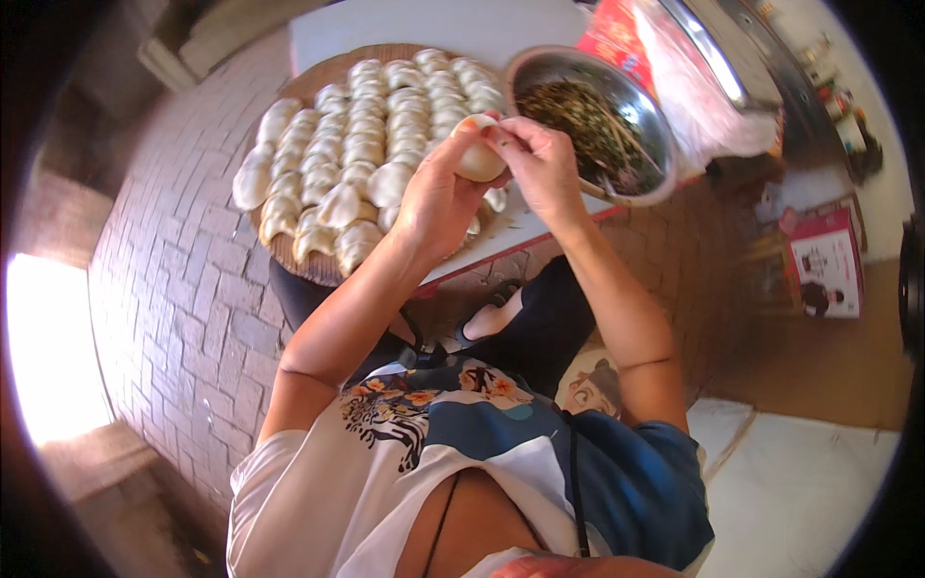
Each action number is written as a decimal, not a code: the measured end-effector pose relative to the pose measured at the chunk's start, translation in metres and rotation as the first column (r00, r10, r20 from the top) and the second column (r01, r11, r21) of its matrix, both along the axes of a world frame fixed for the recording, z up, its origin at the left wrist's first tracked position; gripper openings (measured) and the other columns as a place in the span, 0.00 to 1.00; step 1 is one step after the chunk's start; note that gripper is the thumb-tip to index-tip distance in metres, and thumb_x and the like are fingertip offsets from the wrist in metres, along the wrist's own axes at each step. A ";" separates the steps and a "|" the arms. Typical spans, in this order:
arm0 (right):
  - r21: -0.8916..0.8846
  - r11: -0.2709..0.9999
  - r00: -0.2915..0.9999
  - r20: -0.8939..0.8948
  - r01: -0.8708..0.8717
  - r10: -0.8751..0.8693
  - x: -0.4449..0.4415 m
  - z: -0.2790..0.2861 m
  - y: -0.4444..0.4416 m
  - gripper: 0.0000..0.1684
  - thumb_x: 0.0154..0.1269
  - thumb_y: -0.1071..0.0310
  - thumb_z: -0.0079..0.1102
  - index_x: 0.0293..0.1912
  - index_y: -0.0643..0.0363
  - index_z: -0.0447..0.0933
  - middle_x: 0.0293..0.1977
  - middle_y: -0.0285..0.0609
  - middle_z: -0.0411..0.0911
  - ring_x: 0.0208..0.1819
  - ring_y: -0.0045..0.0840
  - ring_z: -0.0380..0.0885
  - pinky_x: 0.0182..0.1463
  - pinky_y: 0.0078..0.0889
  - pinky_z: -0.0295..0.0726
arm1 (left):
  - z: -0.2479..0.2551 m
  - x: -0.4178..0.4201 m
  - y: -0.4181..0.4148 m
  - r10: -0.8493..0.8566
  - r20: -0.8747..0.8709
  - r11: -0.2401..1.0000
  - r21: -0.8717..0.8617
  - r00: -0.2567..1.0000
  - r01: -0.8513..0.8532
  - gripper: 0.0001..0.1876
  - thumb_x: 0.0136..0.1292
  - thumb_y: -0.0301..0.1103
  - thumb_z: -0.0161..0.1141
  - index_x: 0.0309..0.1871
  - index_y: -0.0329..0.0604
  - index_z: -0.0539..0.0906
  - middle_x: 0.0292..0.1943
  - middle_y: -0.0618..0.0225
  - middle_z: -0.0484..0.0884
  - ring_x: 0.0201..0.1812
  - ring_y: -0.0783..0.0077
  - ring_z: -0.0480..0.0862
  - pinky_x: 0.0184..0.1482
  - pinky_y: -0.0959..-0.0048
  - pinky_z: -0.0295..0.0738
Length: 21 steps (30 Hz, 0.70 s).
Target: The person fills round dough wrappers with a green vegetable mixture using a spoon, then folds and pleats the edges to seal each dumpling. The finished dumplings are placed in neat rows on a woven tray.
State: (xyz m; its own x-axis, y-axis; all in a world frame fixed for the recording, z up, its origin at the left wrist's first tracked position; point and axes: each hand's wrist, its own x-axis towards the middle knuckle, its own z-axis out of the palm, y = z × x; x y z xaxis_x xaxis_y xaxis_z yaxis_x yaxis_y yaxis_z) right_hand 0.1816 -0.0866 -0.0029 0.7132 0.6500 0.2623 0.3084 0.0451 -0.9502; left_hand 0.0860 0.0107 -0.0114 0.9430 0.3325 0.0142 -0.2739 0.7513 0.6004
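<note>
Both my hands meet on one dumpling [479, 160] of pale dough. Its lower side rests in my left hand [442, 191], while the fingers of my right hand [540, 162] pinch its upper edge. Rows of folded dumplings [367, 130] cover a round woven tray [307, 85] under and left of my hands; a few lie loose on top of the rows. Just right of them stands a metal bowl [668, 148] with chopped green filling [585, 130] and a pair of chopsticks [625, 134] in it. The fingers partly hide the dumpling's edge.
The bowl and tray stand on a white table [383, 25] with a red edge. A clear plastic bag [723, 108] and red packaging [618, 36] lie beyond the bowl, near a metal appliance [712, 50]. A printed box [827, 264] is at the right, above the brick floor [209, 289].
</note>
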 end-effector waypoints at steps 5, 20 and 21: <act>-0.018 0.995 0.992 0.082 0.102 -0.100 0.018 -0.001 -0.032 0.16 0.72 0.62 0.59 0.44 0.68 0.81 0.26 0.52 0.81 0.27 0.25 0.82 0.34 0.30 0.78 | -0.012 0.041 -0.013 0.008 -0.176 0.968 0.247 0.984 0.036 0.21 0.78 0.50 0.47 0.53 0.40 0.77 0.44 0.66 0.81 0.43 0.72 0.81 0.42 0.70 0.76; -0.384 0.902 0.830 0.555 0.198 0.054 0.112 0.040 -0.132 0.12 0.70 0.71 0.53 0.48 0.52 0.84 0.34 0.46 0.82 0.33 0.32 0.82 0.41 0.32 0.78 | 0.018 0.112 0.003 -0.213 -0.265 0.946 0.183 0.940 0.266 0.24 0.80 0.44 0.38 0.62 0.27 0.65 0.53 0.43 0.80 0.52 0.51 0.85 0.52 0.67 0.87; -0.488 0.847 0.782 0.605 0.211 0.153 0.112 0.039 -0.139 0.13 0.68 0.73 0.53 0.47 0.53 0.84 0.36 0.46 0.81 0.37 0.34 0.81 0.45 0.35 0.77 | 0.020 0.112 0.013 -0.257 -0.254 0.937 0.173 0.933 0.305 0.25 0.79 0.44 0.42 0.61 0.26 0.67 0.52 0.41 0.80 0.52 0.52 0.85 0.53 0.69 0.87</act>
State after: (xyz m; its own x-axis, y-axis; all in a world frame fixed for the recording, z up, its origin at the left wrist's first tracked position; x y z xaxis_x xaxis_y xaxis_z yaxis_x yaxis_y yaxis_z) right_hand 0.2935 -0.2254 0.0358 0.5407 0.7935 0.2793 0.8083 -0.3981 -0.4337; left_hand 0.1979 0.0234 0.0086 0.9835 0.0660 -0.1683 0.0896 0.6306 0.7710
